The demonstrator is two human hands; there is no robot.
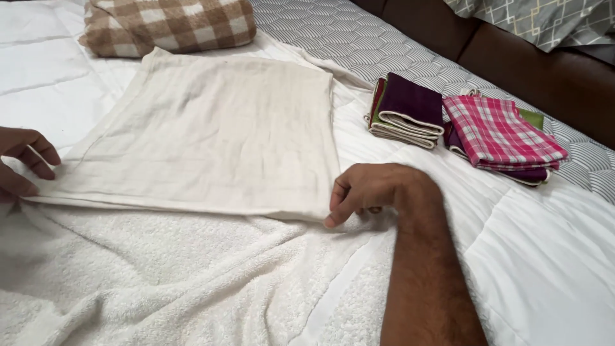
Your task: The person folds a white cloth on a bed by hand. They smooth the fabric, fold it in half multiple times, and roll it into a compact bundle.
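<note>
Hands work at the two near corners of a cream cloth (218,134) spread flat on a bed. At the far left edge of the view, the left hand (22,163) pinches the cloth's near left corner, with curled fingers (40,156) above and the thumb underneath, closed on the fabric. The cloth lies as a smooth, roughly square sheet in the middle of the view, and its near edge runs straight from one hand to the other. Beneath it and nearer the camera, a white fluffy towel (160,282) lies rumpled across the lower left part of the view. Behind the cloth, at the top left, sits a folded brown and cream checked blanket (170,24). To the right of centre, the right hand (368,192) holds the cloth's near right corner, knuckles up and fingers bent down, with the fingertips pressing the corner onto the towel; the forearm reaches in from the bottom edge. Further right, well apart from the hands, two small stacks of folded cloths rest on the white quilt (544,256): one topped with a dark purple cloth (410,106), and just beside it one topped with a pink checked cloth (503,134). A dark brown headboard (544,70) runs along the top right.
</note>
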